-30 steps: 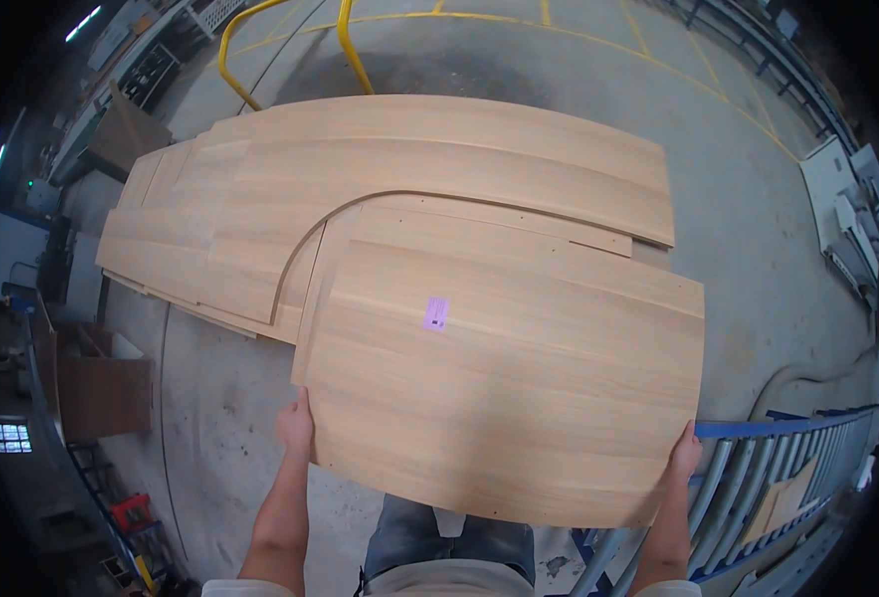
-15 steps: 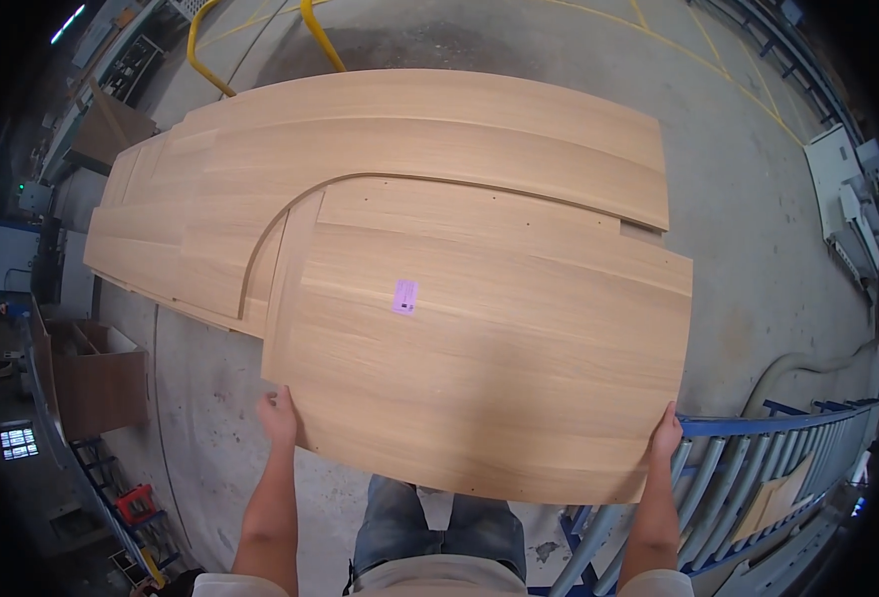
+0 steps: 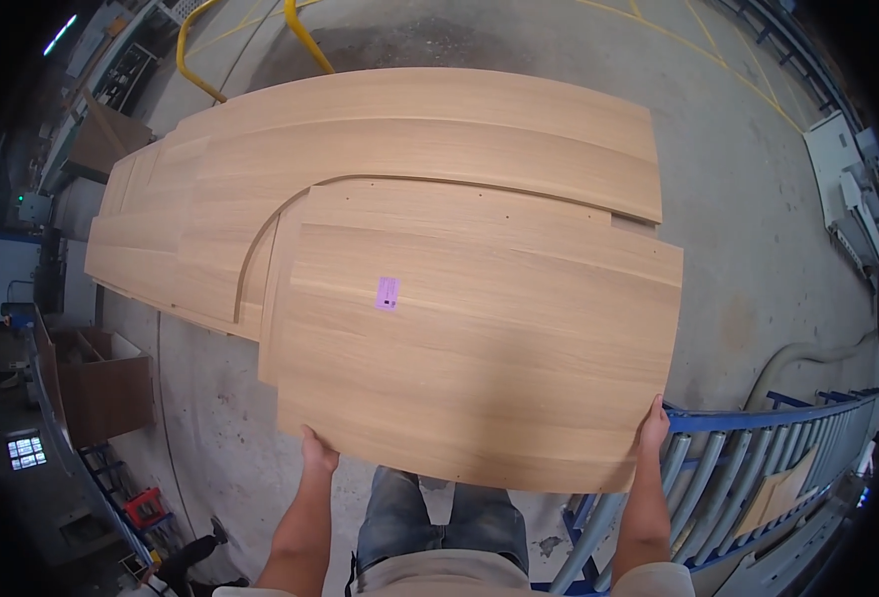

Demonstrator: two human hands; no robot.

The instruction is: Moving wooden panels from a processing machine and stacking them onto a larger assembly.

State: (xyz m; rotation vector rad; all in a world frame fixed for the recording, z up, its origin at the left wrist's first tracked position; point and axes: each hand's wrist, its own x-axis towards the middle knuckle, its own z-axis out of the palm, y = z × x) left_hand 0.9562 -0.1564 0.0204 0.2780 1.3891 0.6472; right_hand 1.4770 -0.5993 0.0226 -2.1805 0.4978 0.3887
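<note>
A large light-wood panel (image 3: pixel 479 348) with a small purple label (image 3: pixel 388 294) and several small holes lies in front of me, on top of other panels. My right hand (image 3: pixel 654 423) grips its right edge near the front corner. On the near edge, close to the left front corner, my left hand (image 3: pixel 320 451) has hold of the same panel, with its fingers partly hidden beneath. Under it, another wood panel (image 3: pixel 268 338) sticks out at the left. Beyond lies a stack of long wood panels (image 3: pixel 439 139), bordered by a curved edge.
At my right a blue-framed roller conveyor (image 3: pixel 723 468) holds a loose board (image 3: pixel 778 493). A yellow tubular rail (image 3: pixel 305 40) rises behind the stack. To the left are a brown box (image 3: pixel 106 398) and a red object (image 3: pixel 144 507). A grey hose (image 3: pixel 807 350) lies on the floor.
My left hand has shifted right, from the left corner onto the near edge. The top panel has slid slightly left and away, and its left edge no longer lines up with the panel beneath.
</note>
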